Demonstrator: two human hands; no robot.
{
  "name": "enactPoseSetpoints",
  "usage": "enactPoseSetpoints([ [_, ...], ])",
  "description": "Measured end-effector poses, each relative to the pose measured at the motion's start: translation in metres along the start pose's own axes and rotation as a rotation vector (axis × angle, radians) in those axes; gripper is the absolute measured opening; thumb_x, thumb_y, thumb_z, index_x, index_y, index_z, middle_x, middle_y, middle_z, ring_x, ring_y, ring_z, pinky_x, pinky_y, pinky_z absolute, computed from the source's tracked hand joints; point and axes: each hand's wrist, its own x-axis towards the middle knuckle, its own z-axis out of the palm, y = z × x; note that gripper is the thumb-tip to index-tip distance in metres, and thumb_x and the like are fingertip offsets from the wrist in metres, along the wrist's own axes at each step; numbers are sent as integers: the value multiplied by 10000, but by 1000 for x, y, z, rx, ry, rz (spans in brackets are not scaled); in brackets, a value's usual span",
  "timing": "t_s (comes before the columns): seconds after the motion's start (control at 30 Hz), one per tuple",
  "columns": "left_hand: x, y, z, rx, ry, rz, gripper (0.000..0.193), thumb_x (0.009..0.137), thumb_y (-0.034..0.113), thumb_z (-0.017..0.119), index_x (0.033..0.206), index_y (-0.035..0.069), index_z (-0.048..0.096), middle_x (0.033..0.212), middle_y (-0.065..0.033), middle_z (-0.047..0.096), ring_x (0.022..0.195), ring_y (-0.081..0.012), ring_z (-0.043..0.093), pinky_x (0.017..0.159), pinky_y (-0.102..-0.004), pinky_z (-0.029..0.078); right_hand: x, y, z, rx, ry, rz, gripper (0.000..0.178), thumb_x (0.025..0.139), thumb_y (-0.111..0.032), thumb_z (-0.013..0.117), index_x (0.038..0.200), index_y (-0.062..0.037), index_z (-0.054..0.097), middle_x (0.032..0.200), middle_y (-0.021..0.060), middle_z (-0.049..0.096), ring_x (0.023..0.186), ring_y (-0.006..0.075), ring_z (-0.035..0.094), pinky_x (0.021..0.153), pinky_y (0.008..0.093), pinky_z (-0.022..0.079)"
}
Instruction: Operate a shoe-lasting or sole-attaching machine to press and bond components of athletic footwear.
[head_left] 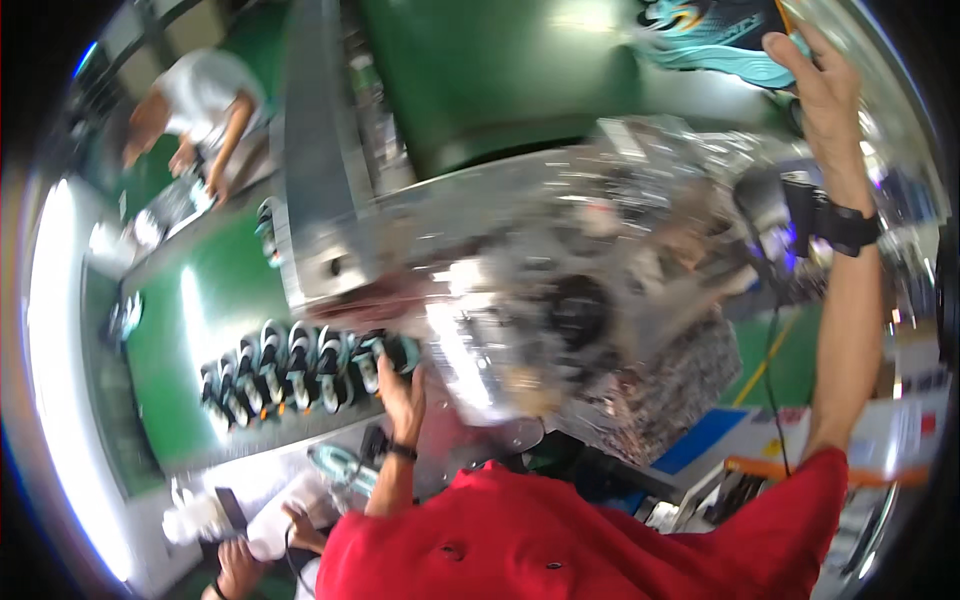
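My right hand [825, 90] is raised at the far upper right, its fingers closed on the heel end of a black and teal sneaker [728, 42] with a pale teal sole. Low at centre left, my left hand [402, 405] grips a dark teal sneaker [403, 350], thumb and fingers on either side of it. That shoe is at the right end of a row of sneakers [270, 365] standing side by side on a green conveyor belt [165, 385]. Motion blurs the shoe's details and part of the left fingers.
A metal frame [335, 215] and a blurred, shiny machine with clear plastic [590, 290] fill the middle. A green surface [500, 70] lies beyond. A person in white [205, 100] works at upper left; another person's hand [240, 568] is at lower left. A black cable [768, 370] hangs right.
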Motion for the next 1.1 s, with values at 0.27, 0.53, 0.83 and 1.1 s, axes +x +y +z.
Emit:
enactPoseSetpoints([
  [0.27, -38, 359, -151, -1278, -1414, -56, 498, 952, 149, 598, 1392, -6, 422, 1386, -158, 498, 1273, -258, 485, 1088, -400, 365, -238, -30, -128, -106, 504, 151, 297, 773, -98, 662, 995, 85, 587, 909, 38, 595, 809, 119, 530, 697, 251, 419],
  [0.53, -162, 559, -97, -1621, -1706, 197, 703, 936, 477, 543, 1446, 46, 324, 1442, -152, 414, 1323, -307, 421, 1108, -463, 334, -484, -114, -144, 210, 877, 404, 600, 706, -66, 765, 1257, 44, 551, 1226, 102, 590, 1084, 141, 559, 963, 293, 420],
  [0.83, -415, 569, -48, -990, -1971, 471, 324, 974, 207, 561, 1226, 5, 536, 1116, -71, 619, 961, -144, 593, 847, -318, 486, -737, -215, -234, 283, 1258, 886, 862, 688, -90, 819, 1416, -29, 360, 1270, 112, 557, 1101, 156, 559, 941, 317, 465],
  [1.1, -641, 570, -21, -446, -2330, 917, 672, 970, 426, 522, 1402, -69, 377, 1216, -149, 593, 1075, -198, 547, 964, -301, 417, -934, -249, -275, -223, 1840, 1107, 598, 657, -133, 748, 1201, 37, 567, 1078, 99, 638, 949, 168, 607, 870, 291, 484],
])
